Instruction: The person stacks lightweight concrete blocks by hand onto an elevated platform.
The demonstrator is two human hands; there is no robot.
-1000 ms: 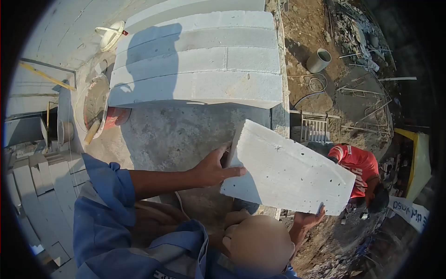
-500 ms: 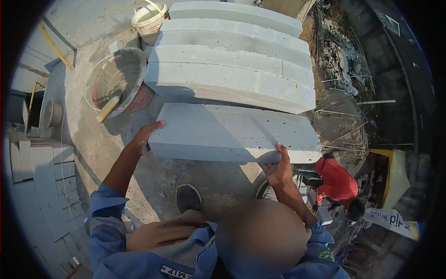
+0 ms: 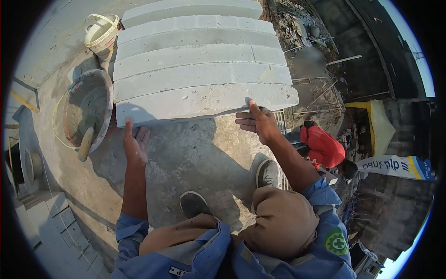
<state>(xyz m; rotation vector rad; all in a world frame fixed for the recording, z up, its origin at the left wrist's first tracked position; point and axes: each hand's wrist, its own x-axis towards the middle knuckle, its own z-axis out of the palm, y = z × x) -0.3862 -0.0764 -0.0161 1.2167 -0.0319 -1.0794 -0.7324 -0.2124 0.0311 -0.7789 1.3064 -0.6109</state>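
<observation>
A row of long pale blocks lies side by side, and the nearest block (image 3: 204,102) sits flush against the others. My left hand (image 3: 136,143) is at this block's lower left corner, fingers spread, thumb up at its edge. Near the right part of the same edge is my right hand (image 3: 260,122), its thumb raised against the block and its fingers stretched out below. Neither hand is wrapped round the block. To the left of the blocks stands a mortar tub (image 3: 110,100) with a wooden-handled tool (image 3: 86,144) in it.
A white bucket (image 3: 102,39) stands behind the tub. More pale blocks (image 3: 55,228) are stacked at the lower left. On the right, a person in red (image 3: 326,146) bends down near a printed banner (image 3: 395,166). Rubble (image 3: 302,30) lies at the upper right.
The nearest block has moved forward from a gap in front of the row to lie against it. Both hands have loosened from its ends. The view has shifted, and my knees now show.
</observation>
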